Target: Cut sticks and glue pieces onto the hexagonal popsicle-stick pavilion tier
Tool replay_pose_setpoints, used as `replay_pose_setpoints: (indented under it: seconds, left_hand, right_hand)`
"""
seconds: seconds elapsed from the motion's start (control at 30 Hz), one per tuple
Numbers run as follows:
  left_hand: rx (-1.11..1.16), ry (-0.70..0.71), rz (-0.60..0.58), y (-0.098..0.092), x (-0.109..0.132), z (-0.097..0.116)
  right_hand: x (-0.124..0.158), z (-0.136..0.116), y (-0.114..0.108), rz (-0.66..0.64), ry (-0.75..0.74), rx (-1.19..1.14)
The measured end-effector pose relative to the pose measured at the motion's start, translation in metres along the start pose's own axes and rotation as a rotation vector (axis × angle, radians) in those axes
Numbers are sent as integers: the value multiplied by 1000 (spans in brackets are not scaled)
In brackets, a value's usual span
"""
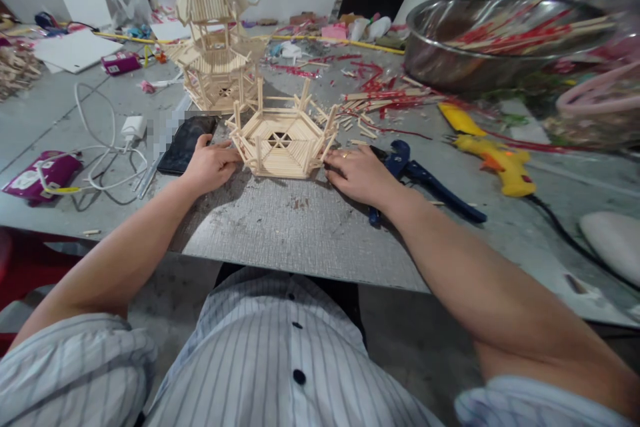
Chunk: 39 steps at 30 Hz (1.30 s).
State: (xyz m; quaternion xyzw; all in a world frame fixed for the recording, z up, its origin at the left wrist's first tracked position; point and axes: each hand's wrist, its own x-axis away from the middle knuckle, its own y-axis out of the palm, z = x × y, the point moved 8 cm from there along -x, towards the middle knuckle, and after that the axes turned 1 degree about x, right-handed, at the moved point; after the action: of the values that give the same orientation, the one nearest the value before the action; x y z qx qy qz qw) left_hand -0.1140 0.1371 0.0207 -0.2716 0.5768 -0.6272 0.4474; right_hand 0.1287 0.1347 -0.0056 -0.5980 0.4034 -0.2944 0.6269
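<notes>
A hexagonal platform of wooden sticks (281, 139), with short upright posts around its rim, sits on the grey table (300, 227) in front of me. My left hand (210, 165) rests at its left edge, fingers curled against the base. My right hand (361, 175) lies at its right edge, fingers bent and touching the base, a ring on one finger. Behind the platform stands a taller stick pagoda (214, 40) with a pointed roof.
A black phone (187, 142) lies left of the platform, a white charger and cable (131, 128) further left. Blue cutters (425, 181) and a yellow glue gun (493, 153) lie right. A steel bowl of sticks (490, 40) stands at back right; loose sticks and red scraps (370, 97) litter the middle.
</notes>
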Motion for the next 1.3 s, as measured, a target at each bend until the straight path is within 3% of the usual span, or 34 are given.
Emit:
replay_pose_setpoints:
  seconds: [0.17, 0.33, 0.67, 0.83, 1.07, 1.3]
  left_hand:
    - [1, -5, 28, -2, 0, -2]
    - [-11, 27, 13, -3, 0, 2]
    - [-32, 32, 19, -5, -1, 1]
    - [-40, 34, 13, -5, -1, 1]
    - [-29, 52, 68, -4, -3, -2]
    - [13, 53, 79, -4, -4, -1]
  right_hand:
    - [-1, 17, 0, 41, 49, 15]
    - [2, 33, -15, 138, 177, 18]
    - [5, -2, -38, 219, 1, -103]
    - [3, -2, -35, 244, -37, -116]
    - [4, 2, -32, 375, -85, -164]
    - [4, 2, -32, 382, -78, -180]
